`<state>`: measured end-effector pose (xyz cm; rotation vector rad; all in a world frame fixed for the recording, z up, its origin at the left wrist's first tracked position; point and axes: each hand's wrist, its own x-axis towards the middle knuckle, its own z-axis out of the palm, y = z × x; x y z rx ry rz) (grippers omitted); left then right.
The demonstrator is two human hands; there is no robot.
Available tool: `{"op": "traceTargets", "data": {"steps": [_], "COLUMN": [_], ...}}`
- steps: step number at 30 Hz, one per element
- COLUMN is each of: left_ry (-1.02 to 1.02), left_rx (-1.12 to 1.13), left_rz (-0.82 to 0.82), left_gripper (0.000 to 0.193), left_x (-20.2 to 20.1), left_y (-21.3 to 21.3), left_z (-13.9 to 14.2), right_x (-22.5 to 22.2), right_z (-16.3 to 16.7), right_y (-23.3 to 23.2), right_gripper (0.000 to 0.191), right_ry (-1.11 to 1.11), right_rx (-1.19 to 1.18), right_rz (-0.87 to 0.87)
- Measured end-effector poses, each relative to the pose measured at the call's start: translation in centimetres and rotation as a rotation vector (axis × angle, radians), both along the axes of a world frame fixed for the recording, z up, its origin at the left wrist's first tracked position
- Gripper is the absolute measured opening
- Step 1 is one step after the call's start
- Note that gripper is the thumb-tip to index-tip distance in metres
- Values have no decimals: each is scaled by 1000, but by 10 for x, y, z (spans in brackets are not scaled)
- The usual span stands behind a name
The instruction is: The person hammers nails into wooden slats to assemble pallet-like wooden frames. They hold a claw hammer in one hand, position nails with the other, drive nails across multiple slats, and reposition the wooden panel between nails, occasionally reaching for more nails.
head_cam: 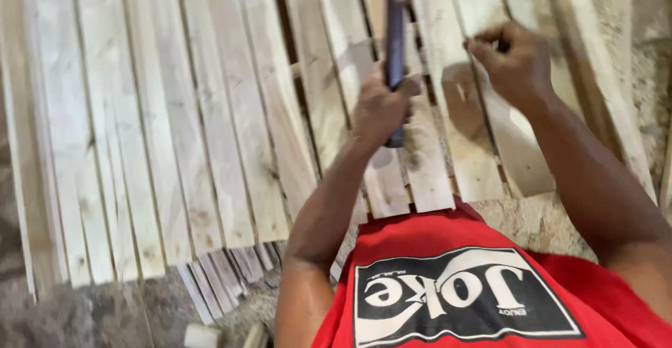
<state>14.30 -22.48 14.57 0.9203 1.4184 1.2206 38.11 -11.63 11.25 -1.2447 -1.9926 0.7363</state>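
Red cloth of the person's shirt (448,285) fills the bottom centre of the frame, closest to the camera, with a black and white printed patch on it. From there both bare forearms go up toward the pale wooden slats (210,124), which lie side by side over most of the picture.

Near the centre, a little above the middle, the left hand (381,106) is clenched around the dark handle of a claw hammer (395,33). The fist sits low on the handle, near its end, and the metal head is at the top edge of the frame, partly cut off. I judge this hammer to be heavy at the head and light at the handle, stiff and not fragile. A hold near the handle end, as here, gives a long swing but needs a firm fist, because a smooth handle can slip.

In the upper right, the right hand (514,61) rests on a slat with thumb and fingertips pinched together. It seems to hold something very small, maybe a nail, but that part is too blurred to be sure.

Short slat ends (224,278) lie loose at the lower left, on a grey dusty floor (84,316).
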Motion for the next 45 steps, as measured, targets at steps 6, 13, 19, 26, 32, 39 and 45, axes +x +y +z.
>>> {"op": "traceTargets", "data": {"steps": [6, 13, 19, 26, 32, 39, 45], "left_ry": [-33, -4, 56, 144, 363, 827, 868], "left_rx": [-36, -57, -60, -100, -6, 128, 209], "left_rz": [13, 43, 47, 41, 10, -81, -44], "left_gripper": [29, 25, 24, 26, 26, 32, 32], "left_x": [-4, -4, -4, 9, 21, 42, 50], "left_y": [-9, -20, -18, -13, -6, 27, 30], "left_z": [40, 38, 35, 39, 35, 25, 44], "right_x": [18, 11, 9, 3, 1, 1, 1], "right_z": [-9, -26, -29, -19, -21, -31, -24], "right_y": [84, 107, 105, 95, 91, 93, 91], "right_gripper": [21, 16, 13, 14, 13, 15, 13], "right_ry": [173, 162, 93, 44, -15, -28, 12], "right_rx": [62, 12, 114, 122, 230, 319, 319], "right_rz": [-66, -7, 18, -29, -47, -32, -45]}}
